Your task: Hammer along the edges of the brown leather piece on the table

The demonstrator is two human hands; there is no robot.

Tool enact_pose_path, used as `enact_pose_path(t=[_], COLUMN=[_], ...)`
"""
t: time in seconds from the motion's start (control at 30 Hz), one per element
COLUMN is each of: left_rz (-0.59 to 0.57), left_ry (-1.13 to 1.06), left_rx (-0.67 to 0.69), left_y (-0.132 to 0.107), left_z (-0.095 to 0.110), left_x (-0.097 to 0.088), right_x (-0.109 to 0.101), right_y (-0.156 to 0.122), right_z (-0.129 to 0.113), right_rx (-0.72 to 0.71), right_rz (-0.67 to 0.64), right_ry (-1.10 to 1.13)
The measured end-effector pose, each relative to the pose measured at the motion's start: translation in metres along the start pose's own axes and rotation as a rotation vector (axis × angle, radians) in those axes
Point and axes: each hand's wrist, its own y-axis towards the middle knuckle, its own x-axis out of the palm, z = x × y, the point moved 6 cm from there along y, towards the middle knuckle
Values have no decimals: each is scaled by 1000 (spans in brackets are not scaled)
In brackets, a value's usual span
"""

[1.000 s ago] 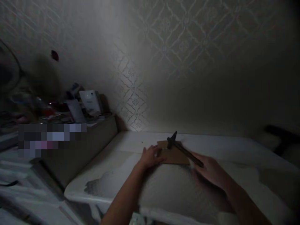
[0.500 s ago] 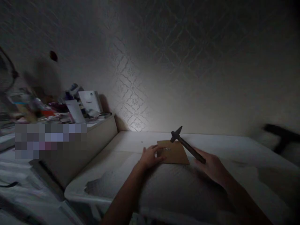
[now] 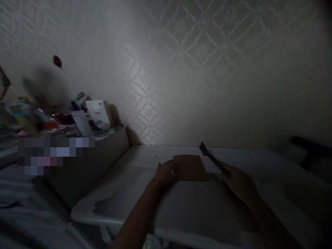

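Note:
The scene is dim. A flat brown board (image 3: 191, 167) lies on a white table top (image 3: 145, 193) near the wall. My left hand (image 3: 166, 173) rests on the board's left edge, fingers curled against it. My right hand (image 3: 240, 183) is wrapped round the handle of a small dark hammer (image 3: 211, 158). The hammer's head points up and away, lifted to the right of the board's far corner.
A low beige cabinet (image 3: 103, 155) to the left carries boxes, papers and clutter (image 3: 85, 116). A patterned wall (image 3: 181, 86) runs close behind the table. A dark object (image 3: 308, 145) lies at the far right. White cloth covers the lower left.
The hammer rested its head on the board a second ago. It has since been raised and swung to the right, off the board. My left hand has stayed on the board's edge.

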Motion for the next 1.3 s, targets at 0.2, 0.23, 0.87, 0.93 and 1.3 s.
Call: enact_pose_path(t=[0.2,0.23,0.87,0.93,1.3], left_rz=[-12,-6,200,206,180], left_ry=[23,17,127,170,212], left_rx=[-5,-4,-355,-437,-510], left_y=[0,0,-4,-7,-8], left_z=[2,2,-29,-33,-41], left_x=[-1,-1,-11,-12,-12], right_x=[1,0,-3,-3,-4], right_y=[-1,-1,-3,-4,-5], right_z=[8,10,28,27,19], right_rx=[93,116,286,320,342], right_rz=[9,13,13,-29,-96], right_ry=[-81,-92,-117,-139,-197])
